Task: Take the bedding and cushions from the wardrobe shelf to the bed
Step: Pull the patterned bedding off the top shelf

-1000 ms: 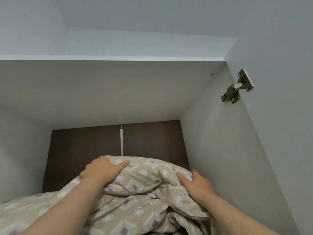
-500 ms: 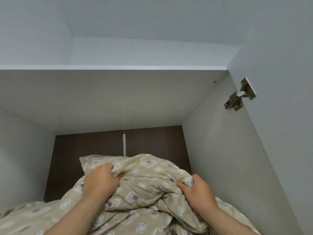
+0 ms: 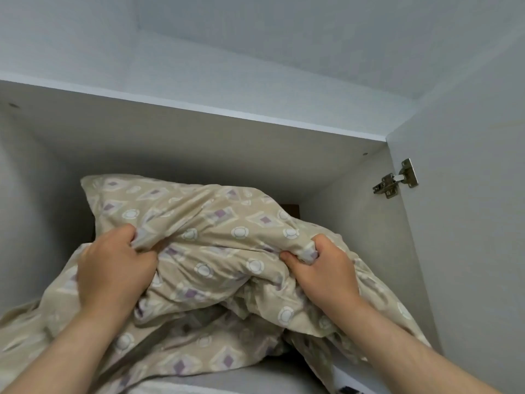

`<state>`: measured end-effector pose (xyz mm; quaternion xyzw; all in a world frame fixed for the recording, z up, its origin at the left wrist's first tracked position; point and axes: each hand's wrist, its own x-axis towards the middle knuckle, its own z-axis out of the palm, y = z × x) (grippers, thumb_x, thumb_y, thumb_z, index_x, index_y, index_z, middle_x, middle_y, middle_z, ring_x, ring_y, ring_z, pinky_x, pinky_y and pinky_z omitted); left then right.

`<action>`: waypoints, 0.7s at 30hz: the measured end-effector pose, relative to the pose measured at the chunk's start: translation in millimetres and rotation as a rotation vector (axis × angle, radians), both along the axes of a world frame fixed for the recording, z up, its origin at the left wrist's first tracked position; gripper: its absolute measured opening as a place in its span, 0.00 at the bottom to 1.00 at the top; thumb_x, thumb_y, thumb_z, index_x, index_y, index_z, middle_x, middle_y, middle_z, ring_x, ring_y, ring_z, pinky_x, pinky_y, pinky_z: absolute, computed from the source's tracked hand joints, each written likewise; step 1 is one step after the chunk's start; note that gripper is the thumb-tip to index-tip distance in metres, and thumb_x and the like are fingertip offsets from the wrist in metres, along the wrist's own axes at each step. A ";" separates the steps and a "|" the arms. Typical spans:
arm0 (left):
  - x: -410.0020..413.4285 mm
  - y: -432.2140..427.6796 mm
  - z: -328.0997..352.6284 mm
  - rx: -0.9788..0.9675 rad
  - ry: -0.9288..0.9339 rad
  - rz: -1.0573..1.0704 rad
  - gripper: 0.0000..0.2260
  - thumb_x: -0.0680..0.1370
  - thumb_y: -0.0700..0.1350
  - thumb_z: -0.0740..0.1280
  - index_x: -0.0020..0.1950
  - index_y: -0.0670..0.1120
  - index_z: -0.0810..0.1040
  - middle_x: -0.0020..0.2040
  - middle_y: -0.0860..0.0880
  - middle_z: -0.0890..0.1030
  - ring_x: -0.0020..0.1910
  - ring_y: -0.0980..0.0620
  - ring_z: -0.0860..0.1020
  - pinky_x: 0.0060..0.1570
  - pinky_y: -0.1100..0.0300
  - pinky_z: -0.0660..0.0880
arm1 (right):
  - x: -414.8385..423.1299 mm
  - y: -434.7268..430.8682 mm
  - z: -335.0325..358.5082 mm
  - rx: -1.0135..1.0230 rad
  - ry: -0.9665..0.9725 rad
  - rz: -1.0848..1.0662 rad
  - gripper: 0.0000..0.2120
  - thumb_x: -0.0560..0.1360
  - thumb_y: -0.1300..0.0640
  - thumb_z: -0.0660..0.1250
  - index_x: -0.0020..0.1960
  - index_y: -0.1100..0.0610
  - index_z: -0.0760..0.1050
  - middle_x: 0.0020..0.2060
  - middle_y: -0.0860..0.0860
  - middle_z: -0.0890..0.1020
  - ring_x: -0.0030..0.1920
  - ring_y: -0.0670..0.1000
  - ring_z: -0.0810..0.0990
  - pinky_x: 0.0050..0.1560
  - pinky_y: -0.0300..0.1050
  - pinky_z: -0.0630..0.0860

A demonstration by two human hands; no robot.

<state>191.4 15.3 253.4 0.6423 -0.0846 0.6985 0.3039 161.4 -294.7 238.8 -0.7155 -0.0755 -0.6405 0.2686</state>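
Looking up into a pale grey wardrobe compartment [image 3: 199, 143], the view showed plain matte panels, a white room ceiling above its top edge, and a metal hinge [image 3: 396, 177] on the open door up and to the right of the right hand's grip. Both hands were clenched on the beige patterned bedding [image 3: 216, 223]: the left hand [image 3: 113, 268] had a fistful of fabric bunched between fingers and thumb, and the right hand [image 3: 324, 265] was closed around a fold just across from it. The bedding sat on the shelf, heaped up behind the grips with one corner sticking up above the left hand, the rest spilling down below both wrists over the shelf's front edge [image 3: 216, 379].

Compared with half a second earlier, the heap had risen a lot and now covered almost all of the dark brown back panel, only a sliver showing above the right hand. No brands or readable writing anywhere, just circles and purple diamonds printed on the cloth.
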 end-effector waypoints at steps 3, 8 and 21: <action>-37.2 8.8 -22.5 -0.020 0.006 -0.013 0.08 0.62 0.44 0.61 0.28 0.45 0.62 0.26 0.47 0.69 0.28 0.41 0.68 0.27 0.53 0.65 | -46.8 8.1 -5.6 -0.099 0.023 -0.036 0.25 0.60 0.26 0.62 0.31 0.47 0.61 0.26 0.43 0.72 0.29 0.41 0.71 0.27 0.39 0.62; -109.5 16.2 -60.7 -0.093 0.059 -0.061 0.09 0.62 0.44 0.61 0.28 0.44 0.60 0.24 0.46 0.67 0.26 0.43 0.66 0.26 0.56 0.62 | -128.2 17.8 -19.6 -0.195 0.102 -0.072 0.27 0.60 0.25 0.61 0.32 0.50 0.63 0.26 0.45 0.73 0.30 0.44 0.72 0.28 0.43 0.66; -347.6 6.6 -115.2 -0.038 0.178 -0.098 0.14 0.65 0.37 0.67 0.28 0.48 0.63 0.25 0.49 0.70 0.25 0.48 0.68 0.27 0.58 0.62 | -368.7 6.6 -88.6 -0.181 0.176 -0.107 0.27 0.60 0.25 0.60 0.31 0.49 0.63 0.26 0.44 0.72 0.29 0.44 0.71 0.28 0.43 0.64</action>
